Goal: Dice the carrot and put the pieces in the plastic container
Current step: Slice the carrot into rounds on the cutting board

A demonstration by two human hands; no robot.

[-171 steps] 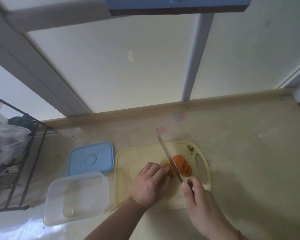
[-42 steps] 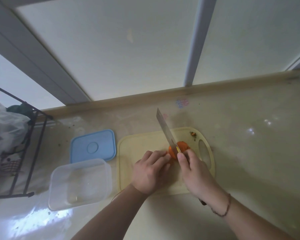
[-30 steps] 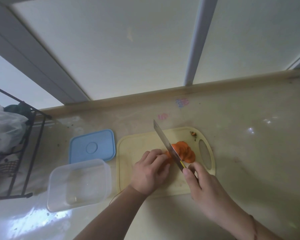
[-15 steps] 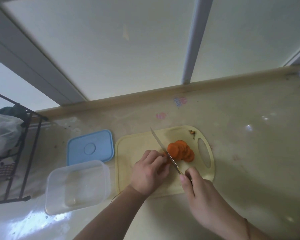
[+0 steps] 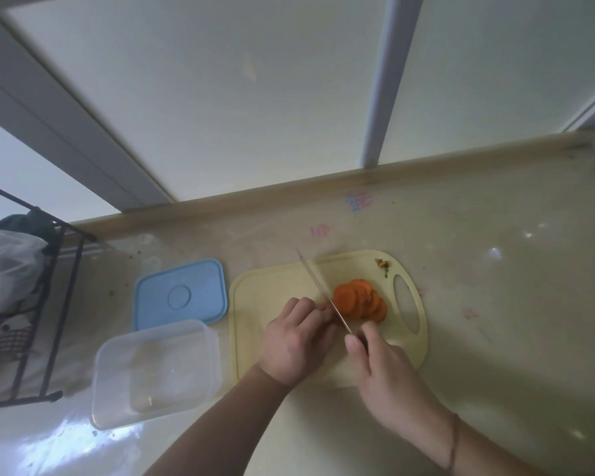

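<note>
- Left hand (image 5: pixel 298 341) sits on the board (image 5: pixel 255 304), fingers curled down over what I judge to be the uncut carrot stub. The stub itself is hidden under the knuckles, so the grip can't be confirmed.
- Right hand (image 5: pixel 383 367) is wrapped round the knife (image 5: pixel 323 292) handle, thumb lying along the top.
- The blade runs diagonally, tip far-left and heel near-right. It passes just right of the left fingertips (image 5: pixel 318 305).
- Key relation: the slices (image 5: pixel 358 298) lie fanned just right of the blade, the holding fingers just left of it. The blade is the divider between the two.
- The carrot's long axis likely runs left-right under the left hand, across the blade.
- The right hand is nearer the slices. The left is nearer the container (image 5: pixel 157 371).
- The container stands open at the board's near-left, apart from it, with no carrot inside. The lid (image 5: pixel 181 293) lies flat behind it.
- Judged stage: slicing rounds. Dicing and transfer are not yet done.
- Risk: the fingertips are almost touching the blade.
</note>
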